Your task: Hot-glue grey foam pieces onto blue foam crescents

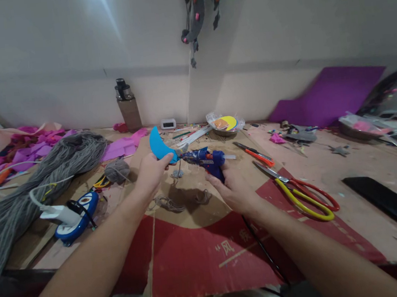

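Note:
My left hand (153,170) pinches a bright blue crescent-shaped piece (160,145), held up above the cardboard. In my right hand (227,183) is a blue hot glue gun (204,158), a clear glue stick poking out of its back end. The gun's nozzle points left and meets or nearly meets the lower end of the crescent; contact is hard to make out. Below the crescent dangles a small grey ornament (177,174). Loops of grey yarn (168,202) lie on the cardboard sheet (192,258) beneath my hands.
Scissors with red and yellow handles (304,194) and an orange utility knife (255,154) lie to the right, near a black phone-like slab (388,201). At left are grey yarn skeins (52,178) and a blue power strip (78,220). A black cord (266,250) runs under my right arm.

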{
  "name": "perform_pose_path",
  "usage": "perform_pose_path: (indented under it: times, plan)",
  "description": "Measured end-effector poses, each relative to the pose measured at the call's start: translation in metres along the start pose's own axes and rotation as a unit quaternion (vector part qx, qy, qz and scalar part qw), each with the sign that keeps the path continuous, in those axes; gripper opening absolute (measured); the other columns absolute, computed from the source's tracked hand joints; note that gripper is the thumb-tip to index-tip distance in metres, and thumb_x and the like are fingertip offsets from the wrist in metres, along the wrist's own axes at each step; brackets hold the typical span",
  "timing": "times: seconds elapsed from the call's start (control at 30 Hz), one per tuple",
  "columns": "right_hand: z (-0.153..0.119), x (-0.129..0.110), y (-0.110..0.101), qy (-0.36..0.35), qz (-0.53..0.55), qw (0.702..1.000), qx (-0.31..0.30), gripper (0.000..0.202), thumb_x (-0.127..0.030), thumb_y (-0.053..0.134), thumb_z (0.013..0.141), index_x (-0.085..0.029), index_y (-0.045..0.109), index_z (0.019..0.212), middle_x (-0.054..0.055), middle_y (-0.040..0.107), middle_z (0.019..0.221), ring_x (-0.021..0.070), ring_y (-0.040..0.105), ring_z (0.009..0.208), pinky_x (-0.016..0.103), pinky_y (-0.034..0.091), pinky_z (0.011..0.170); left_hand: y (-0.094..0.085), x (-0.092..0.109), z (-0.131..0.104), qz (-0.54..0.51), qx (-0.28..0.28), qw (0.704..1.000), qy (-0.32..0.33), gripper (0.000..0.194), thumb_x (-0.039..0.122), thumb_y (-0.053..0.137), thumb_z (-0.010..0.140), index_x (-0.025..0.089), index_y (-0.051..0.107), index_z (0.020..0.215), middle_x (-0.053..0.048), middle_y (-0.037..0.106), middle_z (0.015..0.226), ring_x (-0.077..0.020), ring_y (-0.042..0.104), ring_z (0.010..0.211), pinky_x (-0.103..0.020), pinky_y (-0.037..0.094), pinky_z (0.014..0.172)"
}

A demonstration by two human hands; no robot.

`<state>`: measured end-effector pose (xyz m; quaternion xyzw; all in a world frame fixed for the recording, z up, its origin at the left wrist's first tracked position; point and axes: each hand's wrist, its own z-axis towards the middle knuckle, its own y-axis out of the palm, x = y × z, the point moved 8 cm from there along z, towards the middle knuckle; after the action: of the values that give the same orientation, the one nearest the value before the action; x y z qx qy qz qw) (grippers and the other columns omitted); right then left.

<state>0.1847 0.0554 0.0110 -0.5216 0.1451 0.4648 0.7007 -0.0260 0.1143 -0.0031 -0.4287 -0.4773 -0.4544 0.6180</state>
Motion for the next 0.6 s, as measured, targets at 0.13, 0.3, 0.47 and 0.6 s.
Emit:
perform_pose_path:
  times: [0.13, 0.3, 0.47, 0.6]
  plan:
    - [0.0, -0.002, -0.002, -0.006, 0.008, 1.0, 0.012, 0.042, -0.034, 0.046, 0.091, -0.013, 0.046, 0.127, 0.017, 0.062, 0.118, 0.0277, 0.061, 0.106, 0.043, 0.048, 0.093, 0.007, 0.0, -0.004, 0.025, -0.033, 0.999, 0.0, 0.023, 0.037, 0.068, 0.068, 0.014, 0.067, 0.068, -0.006, 0.068, 0.065, -0.0134, 0.054, 0.054, -0.025, 0.039, 0.054]
    - [0.001, -0.005, -0.01, 0.012, 0.031, 0.998, 0.045, 0.034, -0.035, 0.049, 0.089, -0.017, 0.05, 0.118, 0.013, 0.065, 0.104, 0.0257, 0.062, 0.092, 0.042, 0.05, 0.084, 0.015, 0.0, -0.009, 0.026, -0.061, 0.998, 0.003, 0.022, 0.036, 0.067, 0.069, 0.013, 0.067, 0.067, -0.005, 0.067, 0.063, -0.012, 0.05, 0.052, -0.025, 0.038, 0.053]
    - [0.006, 0.021, -0.014, 0.111, 0.227, 0.965, 0.063, 0.024, -0.042, 0.053, 0.085, -0.02, 0.052, 0.095, -0.001, 0.055, 0.065, 0.0124, 0.048, 0.051, 0.028, 0.044, 0.05, 0.013, 0.001, -0.008, -0.006, -0.047, 0.999, -0.018, 0.022, 0.034, 0.07, 0.066, 0.014, 0.064, 0.063, -0.003, 0.064, 0.059, -0.0108, 0.05, 0.051, -0.024, 0.038, 0.052]
    - [0.019, 0.064, -0.02, 0.174, 0.291, 0.936, 0.089, 0.027, -0.046, 0.055, 0.081, -0.022, 0.047, 0.089, -0.002, 0.057, 0.07, 0.0099, 0.048, 0.05, 0.023, 0.041, 0.044, 0.009, 0.003, -0.005, -0.093, -0.034, 0.994, -0.041, 0.021, 0.031, 0.074, 0.061, 0.014, 0.063, 0.068, -0.002, 0.065, 0.061, -0.0104, 0.054, 0.052, -0.022, 0.038, 0.051]
